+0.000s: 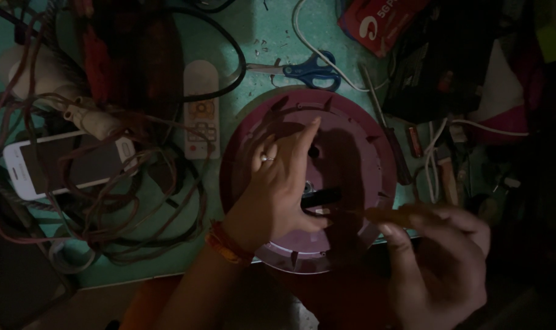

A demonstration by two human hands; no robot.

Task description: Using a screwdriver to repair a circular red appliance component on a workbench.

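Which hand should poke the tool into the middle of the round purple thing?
Probably the right hand: it already holds the orange-handled tool, whose tip points at the centre of the round purple base. The left hand lies flat on the base, steadying it.

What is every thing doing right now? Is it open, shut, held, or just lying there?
Left hand: fingers spread, pressing flat on the round lid.
Right hand: grip shut on the screwdriver.
Screwdriver: held, shaft pointing toward the lid's middle.
Round maroon lid: lying flat, ribbed side up.
Blue scissors: lying shut.
White phone: screen dark, under tangled wires.
White remote: lying flat, untouched.
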